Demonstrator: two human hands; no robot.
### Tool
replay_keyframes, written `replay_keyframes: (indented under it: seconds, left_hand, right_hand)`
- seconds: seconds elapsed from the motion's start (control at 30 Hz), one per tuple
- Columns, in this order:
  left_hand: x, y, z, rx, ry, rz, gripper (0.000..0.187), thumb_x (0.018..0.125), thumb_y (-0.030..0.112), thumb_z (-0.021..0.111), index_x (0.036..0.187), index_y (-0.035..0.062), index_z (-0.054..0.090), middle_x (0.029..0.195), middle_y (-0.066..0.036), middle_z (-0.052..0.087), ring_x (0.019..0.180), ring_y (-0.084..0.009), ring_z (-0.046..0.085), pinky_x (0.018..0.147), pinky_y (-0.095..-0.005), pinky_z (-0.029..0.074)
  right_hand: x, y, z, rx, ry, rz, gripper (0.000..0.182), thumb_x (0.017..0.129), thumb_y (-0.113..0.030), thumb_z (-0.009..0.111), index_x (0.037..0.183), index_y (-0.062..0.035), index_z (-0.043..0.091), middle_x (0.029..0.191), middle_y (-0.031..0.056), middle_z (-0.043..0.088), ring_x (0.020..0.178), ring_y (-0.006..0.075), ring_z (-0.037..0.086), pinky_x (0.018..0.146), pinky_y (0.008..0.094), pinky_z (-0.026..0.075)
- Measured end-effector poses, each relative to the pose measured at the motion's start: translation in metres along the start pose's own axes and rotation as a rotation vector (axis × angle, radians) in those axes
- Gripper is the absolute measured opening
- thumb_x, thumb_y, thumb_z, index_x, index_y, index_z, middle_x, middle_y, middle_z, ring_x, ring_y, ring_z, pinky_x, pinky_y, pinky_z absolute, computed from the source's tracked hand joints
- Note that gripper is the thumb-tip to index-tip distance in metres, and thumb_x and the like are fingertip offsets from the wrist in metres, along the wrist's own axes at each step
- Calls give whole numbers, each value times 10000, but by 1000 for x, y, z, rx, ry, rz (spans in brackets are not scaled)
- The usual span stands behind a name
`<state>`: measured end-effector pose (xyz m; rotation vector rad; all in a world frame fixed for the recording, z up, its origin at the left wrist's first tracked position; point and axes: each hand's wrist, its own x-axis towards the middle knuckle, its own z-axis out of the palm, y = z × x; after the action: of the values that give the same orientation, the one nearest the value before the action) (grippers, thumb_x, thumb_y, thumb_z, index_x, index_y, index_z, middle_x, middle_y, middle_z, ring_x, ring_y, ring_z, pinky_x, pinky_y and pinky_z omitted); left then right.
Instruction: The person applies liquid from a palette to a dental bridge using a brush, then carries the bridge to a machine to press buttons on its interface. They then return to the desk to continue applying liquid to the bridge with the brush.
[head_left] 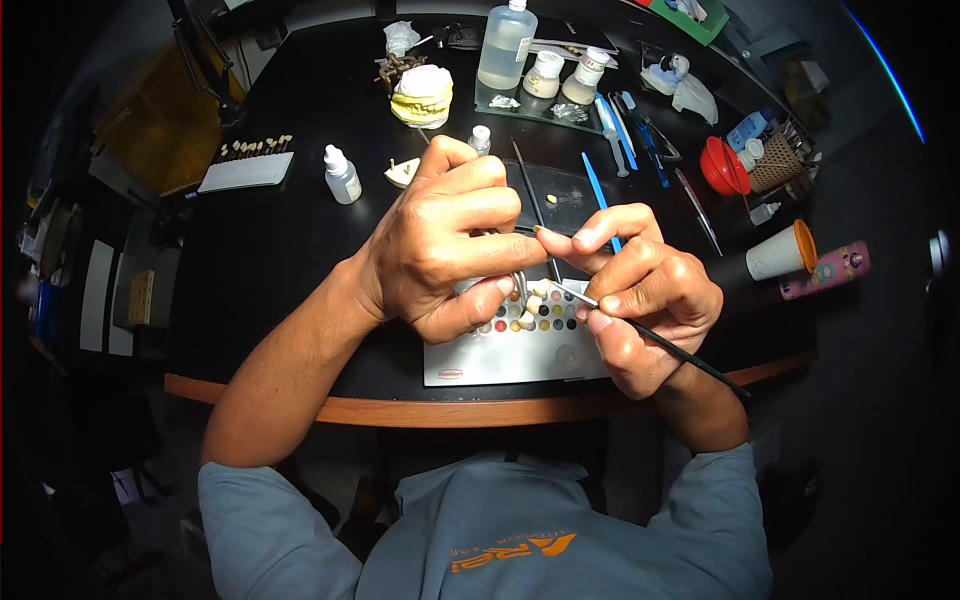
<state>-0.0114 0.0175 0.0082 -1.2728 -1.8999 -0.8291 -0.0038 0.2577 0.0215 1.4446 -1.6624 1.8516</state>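
Observation:
My left hand is closed around a curved metal clamp, which bears small cream tooth-like pieces near its tip. Between the fingers of my right hand is a thin brush with a black handle, its fine tip close to the pieces. The two hands meet at the fingertips. Beneath them lies a white palette with rows of coloured round spots, partly hidden by my fingers. A dark brush and a blue stick lie behind the hands, near a small cream piece.
Dropper bottle and tray of tooth samples stand left. At the back are a clear bottle, two jars and a yellow-white cloth. A red bowl, white cup and pink bottle are right.

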Motion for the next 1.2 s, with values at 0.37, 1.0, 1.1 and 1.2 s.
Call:
replay_keyframes:
  seconds: [0.37,1.0,1.1,1.2]
  left_hand:
    - [0,1,1,-35,10,-19,314,677,307,630,853,82,761,712,-21,467,694,-205,462,805,-393,354]
    - [0,-2,2,-66,3,-20,354,672,325,612,857,66,766,674,-25,454,661,-208,444,699,-383,341]
    - [0,-2,1,-65,-15,-21,350,691,330,614,863,67,768,675,-26,459,662,-210,447,696,-384,341]
    - [0,-4,-2,-16,-35,-16,382,741,330,601,930,55,789,670,-27,465,656,-212,444,707,-389,344]
  right_hand:
    - [1,-1,2,-9,-1,-21,154,695,102,647,791,-12,607,705,93,638,986,330,682,940,501,642]
    - [3,-1,-1,-92,-49,-87,141,669,72,635,780,-12,607,686,78,621,890,335,690,891,501,632]
    - [3,-3,-1,-72,-52,-63,135,688,75,634,785,-12,598,694,84,616,921,329,673,905,506,638]
    - [2,-3,0,17,-13,-31,128,731,77,631,813,-12,586,719,99,613,979,306,628,913,504,645]
